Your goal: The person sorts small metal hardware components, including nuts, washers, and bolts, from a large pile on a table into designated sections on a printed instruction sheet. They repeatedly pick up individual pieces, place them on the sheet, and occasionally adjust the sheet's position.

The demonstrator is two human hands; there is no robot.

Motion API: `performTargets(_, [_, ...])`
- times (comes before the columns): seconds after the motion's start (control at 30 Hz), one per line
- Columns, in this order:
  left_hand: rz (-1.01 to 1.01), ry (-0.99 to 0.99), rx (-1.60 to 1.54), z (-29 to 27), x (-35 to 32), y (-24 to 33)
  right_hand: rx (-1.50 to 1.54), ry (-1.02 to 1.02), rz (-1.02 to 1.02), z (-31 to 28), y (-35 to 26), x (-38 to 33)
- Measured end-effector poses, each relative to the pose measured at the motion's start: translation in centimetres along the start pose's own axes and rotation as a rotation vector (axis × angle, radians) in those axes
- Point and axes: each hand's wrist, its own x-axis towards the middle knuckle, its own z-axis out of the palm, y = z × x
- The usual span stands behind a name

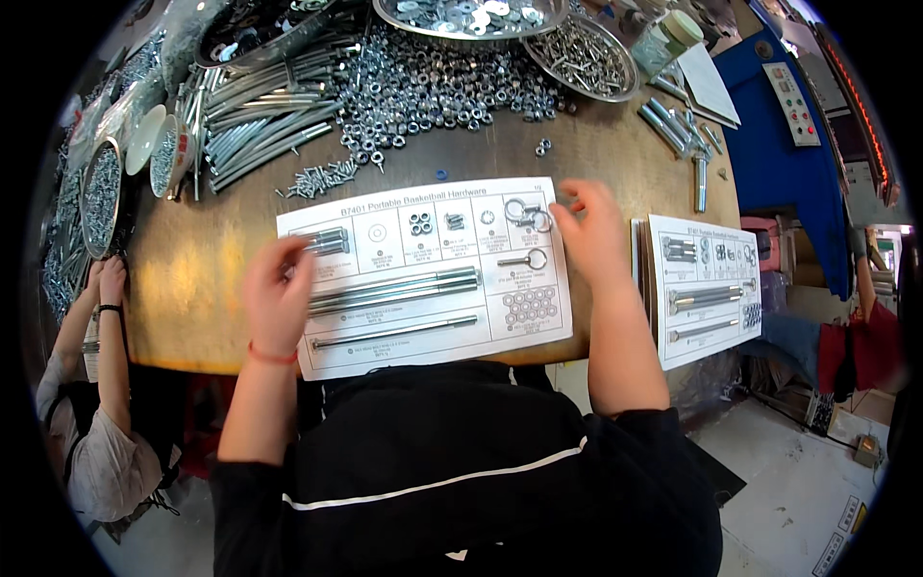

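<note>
A white hardware card point(423, 361) lies at the table's near edge in front of me. Its boxes show bolts, nuts, washers, rings and long rods point(394, 291); I cannot tell which are real and which are printed. My left hand point(274, 298), with a red band at the wrist, is over the card's left edge beside the short bolts point(329, 241). Its fingers are bent and blurred. At the card's upper right corner is my right hand point(588, 226), fingers apart and nothing seen in them, close to the metal rings point(527, 213).
A large heap of nuts point(423, 87) spreads across the back, with long bolts point(269, 125) to its left. Metal trays hold washers point(471, 14) and small screws point(582, 56). Thick bolts point(673, 130) and a second card point(707, 337) lie right. Another person's hands point(112, 276) work at left.
</note>
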Motion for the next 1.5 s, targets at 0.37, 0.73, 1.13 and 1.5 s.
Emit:
performTargets(0.37, [0.035, -0.250, 0.571, 19.9, 13.2, 5.2, 0.074, -0.200, -0.051, 8.9, -1.7, 12.4])
performTargets(0.73, [0.034, -0.457, 0.492, 17.3, 13.6, 3.9, 0.112, -0.276, -0.094, 6.3, -0.8, 10.1])
performTargets(1.13, [0.059, -0.472, 0.604, 18.0, 13.4, 4.3, 0.138, -0.192, -0.016, 6.0, -0.3, 9.1])
performTargets(1.5, [0.049, -0.452, 0.569, 17.1, 12.2, 4.4, 0.003, -0.141, -0.212, 7.7, -1.9, 10.2])
